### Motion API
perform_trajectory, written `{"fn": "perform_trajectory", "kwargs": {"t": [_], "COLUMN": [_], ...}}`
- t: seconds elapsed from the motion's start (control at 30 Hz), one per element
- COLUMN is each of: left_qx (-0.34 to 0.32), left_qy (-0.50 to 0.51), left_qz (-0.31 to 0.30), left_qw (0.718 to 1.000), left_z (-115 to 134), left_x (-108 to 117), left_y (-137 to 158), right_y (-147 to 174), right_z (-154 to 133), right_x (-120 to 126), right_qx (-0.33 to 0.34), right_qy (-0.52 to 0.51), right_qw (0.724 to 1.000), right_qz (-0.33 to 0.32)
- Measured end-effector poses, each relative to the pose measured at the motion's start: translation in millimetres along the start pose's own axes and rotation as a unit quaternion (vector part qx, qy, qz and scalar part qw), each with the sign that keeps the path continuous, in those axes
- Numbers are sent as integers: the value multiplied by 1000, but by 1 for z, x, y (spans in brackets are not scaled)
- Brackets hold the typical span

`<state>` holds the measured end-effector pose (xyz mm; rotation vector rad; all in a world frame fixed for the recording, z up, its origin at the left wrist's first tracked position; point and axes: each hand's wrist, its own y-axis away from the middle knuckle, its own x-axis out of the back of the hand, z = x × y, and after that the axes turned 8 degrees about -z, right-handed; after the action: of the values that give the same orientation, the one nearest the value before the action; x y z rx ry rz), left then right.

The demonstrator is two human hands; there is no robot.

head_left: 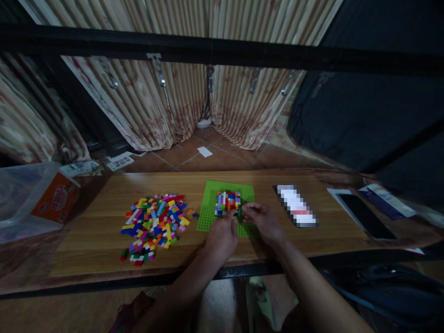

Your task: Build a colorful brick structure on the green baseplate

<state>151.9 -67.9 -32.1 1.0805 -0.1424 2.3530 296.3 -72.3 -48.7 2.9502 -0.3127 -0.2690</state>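
Note:
On a green studded baseplate (208, 203) stands a low block of multicoloured toy building bricks (227, 200). My left hand (222, 236) is at the block's near edge, its fingers closed against the bricks and partly hiding them. Just right of the block is my right hand (262, 219), its thumb and forefinger drawn together in a pinch. Whatever sits between those fingertips is too small and dark to make out. Left of the baseplate lies a loose heap of mixed bricks (156, 226), with a few strays between the two.
The wooden table (93, 231) also carries a blurred-out phone-shaped item (297, 206). At the right lies a dark phone (366, 216) near a packet (386, 201). A clear plastic bin (24, 199) with an orange label stands left. Curtains (138, 101) hang beyond a dark bar (222, 48).

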Motion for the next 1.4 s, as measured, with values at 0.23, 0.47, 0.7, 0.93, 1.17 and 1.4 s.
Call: {"fn": "perform_trajectory", "kwargs": {"t": [0.23, 0.47, 0.7, 0.93, 1.17, 1.4], "left_qx": [-7, -3, 8, 4, 19, 10], "left_qy": [-31, -82, -78, -71, -71, -95], "left_qz": [5, -13, -6, 3, -6, -10], "left_qw": [999, 997, 997, 997, 997, 995], "left_z": [2, 5, 7, 2, 4, 5], "left_x": [-6, -7, -11, -13, -12, -13], "left_y": [1, 2, 1, 1, 2, 3], "right_y": [-3, -3, -5, -4, -1, -3], "right_z": [-1, -3, 4, -1, -2, 1], "right_x": [-4, -8, -11, -10, -6, -6], "right_qx": [-7, -11, 5, -27, -30, -17], "right_qy": [29, 39, 40, -11, -20, -13], "right_qw": [999, 999, 998, 999, 999, 1000], "right_qz": [13, 37, 46, 24, 6, 6]}}
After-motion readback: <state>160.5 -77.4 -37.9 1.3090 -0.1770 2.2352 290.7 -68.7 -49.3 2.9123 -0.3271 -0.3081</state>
